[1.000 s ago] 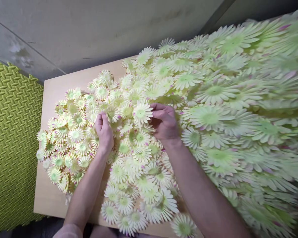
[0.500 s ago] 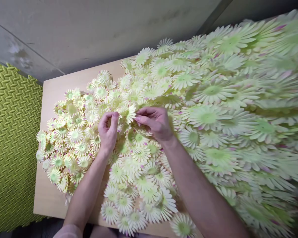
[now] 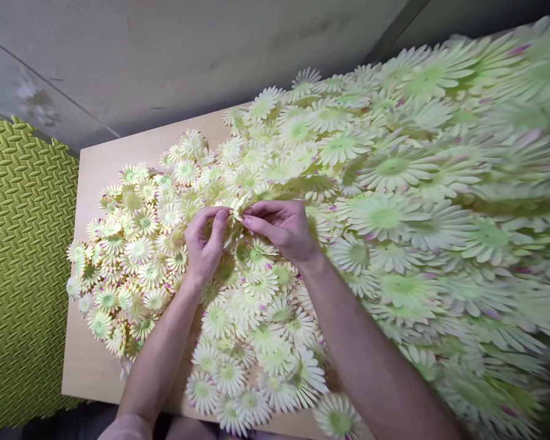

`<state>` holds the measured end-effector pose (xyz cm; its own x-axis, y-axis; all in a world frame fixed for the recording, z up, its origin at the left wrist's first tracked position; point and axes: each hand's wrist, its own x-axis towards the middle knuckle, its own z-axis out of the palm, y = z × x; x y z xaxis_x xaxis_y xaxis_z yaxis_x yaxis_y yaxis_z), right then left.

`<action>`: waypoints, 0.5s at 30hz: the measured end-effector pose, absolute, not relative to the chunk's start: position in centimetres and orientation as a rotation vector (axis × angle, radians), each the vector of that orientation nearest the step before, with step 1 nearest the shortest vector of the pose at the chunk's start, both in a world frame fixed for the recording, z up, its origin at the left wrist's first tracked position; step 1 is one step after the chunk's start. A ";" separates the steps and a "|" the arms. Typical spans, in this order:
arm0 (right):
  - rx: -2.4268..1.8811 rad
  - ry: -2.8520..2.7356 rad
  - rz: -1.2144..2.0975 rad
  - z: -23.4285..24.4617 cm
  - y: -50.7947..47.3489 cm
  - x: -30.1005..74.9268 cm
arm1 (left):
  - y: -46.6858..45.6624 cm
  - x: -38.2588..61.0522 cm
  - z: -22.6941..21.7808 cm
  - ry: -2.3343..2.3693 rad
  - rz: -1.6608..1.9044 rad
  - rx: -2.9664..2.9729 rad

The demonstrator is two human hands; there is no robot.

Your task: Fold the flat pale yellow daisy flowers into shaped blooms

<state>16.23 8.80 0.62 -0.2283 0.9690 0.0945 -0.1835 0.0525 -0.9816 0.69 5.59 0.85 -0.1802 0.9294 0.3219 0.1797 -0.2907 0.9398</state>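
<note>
A pale yellow-green artificial flower head (image 3: 236, 209) is pinched between my two hands, above the heap of similar flowers. My left hand (image 3: 205, 239) grips its left side with thumb and forefinger. On the other side, my right hand (image 3: 279, 227) is closed with thumb and fingertips on the petals. The held flower is seen partly edge-on, and the fingertips hide some of its petals. Directly under and around both hands lie loose flower heads (image 3: 256, 255) with green centres and some pink petal tips.
A light wooden table (image 3: 91, 366) carries the flowers. Smaller-looking flower heads are heaped at the left (image 3: 138, 250); a wide, deep pile (image 3: 389, 220) covers the right. A grey wall (image 3: 187, 55) stands behind, and a yellow-green textured foam mat (image 3: 22, 256) stands at the left.
My left hand has moved slightly right and up to meet the flower. The flower has turned from facing right to a narrower, partly edge-on view, and my right hand has shifted slightly left.
</note>
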 end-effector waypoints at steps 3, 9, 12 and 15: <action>-0.895 -1.283 1.412 0.5 8.8 16.3 | 5.6 0.7 1.0 1.309 1.522 1.543; -0.883 -1.229 1.456 0.7 8.6 16.2 | 5.5 1.1 0.9 1.368 1.542 1.505; -0.886 -1.232 1.457 0.9 8.5 16.1 | 5.5 1.1 0.7 1.378 1.515 1.503; -0.911 -1.222 1.454 0.8 8.5 16.1 | 5.4 1.1 0.6 1.423 1.463 1.510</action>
